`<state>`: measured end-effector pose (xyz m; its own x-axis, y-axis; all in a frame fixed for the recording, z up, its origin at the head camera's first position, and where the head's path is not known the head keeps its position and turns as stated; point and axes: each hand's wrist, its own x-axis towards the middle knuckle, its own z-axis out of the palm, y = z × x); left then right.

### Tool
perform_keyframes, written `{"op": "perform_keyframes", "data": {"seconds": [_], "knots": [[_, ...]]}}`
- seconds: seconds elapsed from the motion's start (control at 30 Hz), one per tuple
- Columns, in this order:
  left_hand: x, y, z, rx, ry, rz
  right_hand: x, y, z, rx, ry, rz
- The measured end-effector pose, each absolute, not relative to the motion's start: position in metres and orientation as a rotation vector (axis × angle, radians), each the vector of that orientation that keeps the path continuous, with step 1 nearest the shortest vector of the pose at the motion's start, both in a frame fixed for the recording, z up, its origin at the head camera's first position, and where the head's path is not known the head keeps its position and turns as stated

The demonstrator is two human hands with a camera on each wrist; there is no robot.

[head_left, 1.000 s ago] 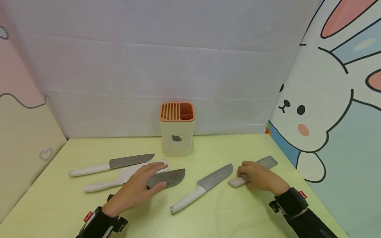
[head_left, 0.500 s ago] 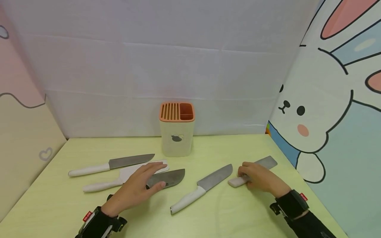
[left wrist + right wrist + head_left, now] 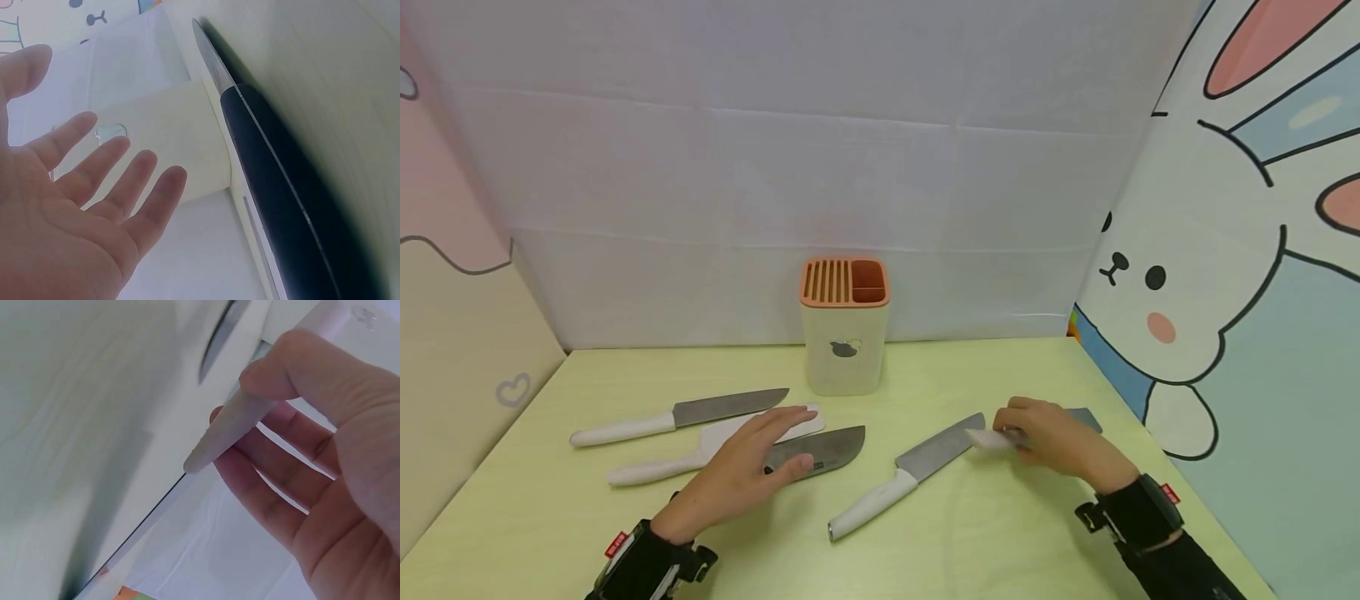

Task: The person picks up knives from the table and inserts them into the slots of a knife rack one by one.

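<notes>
My right hand (image 3: pixel 1048 437) holds a kitchen knife by its pale handle (image 3: pixel 988 439); its flat blade (image 3: pixel 1084 418) sticks out beyond the hand. In the right wrist view, thumb and fingers pinch that handle (image 3: pixel 228 434), and the thin blade slants down to the lower left. My left hand (image 3: pixel 741 479) hovers with spread fingers over a dark-bladed knife (image 3: pixel 831 450). The left wrist view shows this knife's black handle (image 3: pixel 275 181) beside the left hand (image 3: pixel 94 200), apart from it. Most of the black handle is hidden in the head view.
A cream knife block (image 3: pixel 844 358) with an orange slotted top stands at the back. A white-handled knife (image 3: pixel 895 483) lies mid-table. At left lie another white-handled knife (image 3: pixel 677 418) and a white cleaver-shaped piece (image 3: pixel 655 471). A white sheet (image 3: pixel 700 183) hangs behind the table.
My right hand has raised the pale-handled knife slightly; its handle end has come up and now overlaps the neighbouring knife's tip in view. The left hand stays nearly where it was.
</notes>
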<state>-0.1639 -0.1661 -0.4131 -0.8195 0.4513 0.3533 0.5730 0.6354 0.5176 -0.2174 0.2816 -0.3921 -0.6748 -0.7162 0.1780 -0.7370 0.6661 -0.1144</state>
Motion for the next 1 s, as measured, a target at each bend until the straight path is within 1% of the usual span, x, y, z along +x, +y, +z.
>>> {"op": "perform_keyframes", "data": {"seconds": [0.3,0.4,0.6,1.0], "knots": [[-0.168,-0.165,-0.410,-0.846,-2.648,-0.992,-0.210,0.260,-0.371,1.173,-2.668,0.345],[-0.169,-0.166,-0.405,-0.824,-2.665,-1.020,-0.208,0.250,-0.361,1.149,-2.653,0.402],[-0.176,-0.164,-0.390,-0.867,-2.641,-1.033,-0.209,0.232,-0.345,1.160,-2.551,0.530],[-0.187,-0.154,-0.371,-0.874,-2.559,-1.118,-0.209,0.201,-0.325,1.145,-2.461,0.733]]}}
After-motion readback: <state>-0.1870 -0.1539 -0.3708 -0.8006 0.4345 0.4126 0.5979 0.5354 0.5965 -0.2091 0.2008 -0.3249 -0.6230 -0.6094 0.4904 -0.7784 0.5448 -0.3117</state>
